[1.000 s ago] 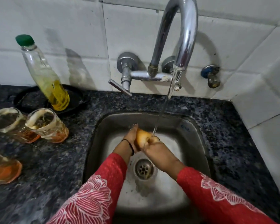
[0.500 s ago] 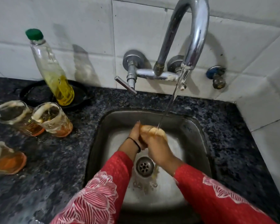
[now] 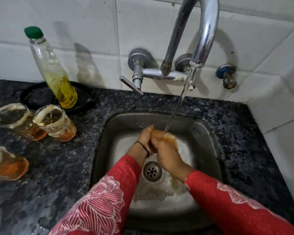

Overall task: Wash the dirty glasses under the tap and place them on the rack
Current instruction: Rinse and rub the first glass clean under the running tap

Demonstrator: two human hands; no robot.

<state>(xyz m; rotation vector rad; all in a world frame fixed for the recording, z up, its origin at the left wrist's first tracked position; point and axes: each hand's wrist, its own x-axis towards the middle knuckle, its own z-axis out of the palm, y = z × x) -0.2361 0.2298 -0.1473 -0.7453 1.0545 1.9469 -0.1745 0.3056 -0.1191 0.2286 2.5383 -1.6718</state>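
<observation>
Glass (image 3: 170,138) held over sink (image 3: 203,133) under tap (image 3: 206,31) stream; left grip (image 3: 146,140) and right grip (image 3: 166,155) both curled round it. Judged risk: wet glass slips free, strikes the steel sink, cracks.

Glossy chrome tap (image 3: 202,36), dull steel sink (image 3: 209,133), speckled polished stone counter (image 3: 61,167), glazed white tiles (image 3: 85,31), clear plastic bottle (image 3: 53,70).

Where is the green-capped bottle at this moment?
Head view: the green-capped bottle stands at the left rear of the counter on a black tray by the tiled wall, just behind the nearest dirty glass and left of the tap.
</observation>
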